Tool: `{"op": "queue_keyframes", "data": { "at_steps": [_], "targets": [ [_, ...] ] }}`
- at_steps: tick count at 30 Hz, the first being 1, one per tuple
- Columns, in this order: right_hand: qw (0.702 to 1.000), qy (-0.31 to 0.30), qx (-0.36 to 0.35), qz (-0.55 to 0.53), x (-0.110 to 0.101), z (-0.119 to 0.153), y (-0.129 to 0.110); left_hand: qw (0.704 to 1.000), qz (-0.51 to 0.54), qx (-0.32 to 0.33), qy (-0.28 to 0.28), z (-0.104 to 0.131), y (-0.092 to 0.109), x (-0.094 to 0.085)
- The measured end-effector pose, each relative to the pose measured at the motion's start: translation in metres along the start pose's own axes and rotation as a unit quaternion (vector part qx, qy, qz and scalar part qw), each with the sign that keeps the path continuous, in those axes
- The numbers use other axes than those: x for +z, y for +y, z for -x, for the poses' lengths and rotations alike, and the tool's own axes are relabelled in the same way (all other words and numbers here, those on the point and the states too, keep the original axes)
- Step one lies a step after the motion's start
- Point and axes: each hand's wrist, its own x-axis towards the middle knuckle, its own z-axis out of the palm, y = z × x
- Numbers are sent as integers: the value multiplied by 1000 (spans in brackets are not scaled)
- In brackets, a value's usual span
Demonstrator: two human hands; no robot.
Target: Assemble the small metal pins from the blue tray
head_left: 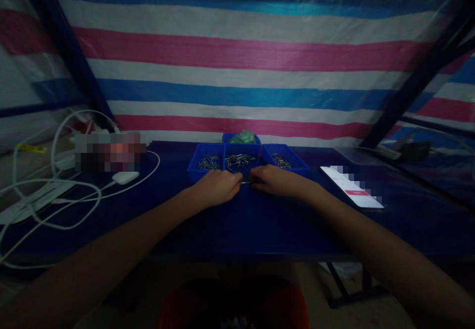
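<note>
My left hand [218,188] and my right hand [275,179] face each other just in front of the blue bins, fingers closed in a pinch. A thin, shiny metal pin [246,182] spans the small gap between the fingertips, its ends hidden in them. Behind my left hand, the left blue bin [195,174] holds a heap of thin metal pieces [210,163]. More metal pieces [239,161] lie in the middle bin, and shorter-looking ones [282,161] in the right bin [299,166]. The picture is too dark to show their exact shape.
A further blue bin with a green plastic bag [245,136] stands behind. A lit phone [352,188] lies on the blue table [245,230] to the right. White cables [98,198] tangle on the left. Below the front edge is a red bucket-like container [297,309].
</note>
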Motion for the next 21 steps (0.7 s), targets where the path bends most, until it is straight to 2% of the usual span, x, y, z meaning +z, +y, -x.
{"op": "queue_keyframes", "data": {
  "at_steps": [14, 21],
  "targets": [
    [1000, 3, -18, 23, 1, 0, -2, 1000, 2, 7, -3, 0, 0, -2],
    [1000, 3, 5, -12, -1, 0, -2, 1000, 0, 4, 4, 0, 1, -2]
  ]
}}
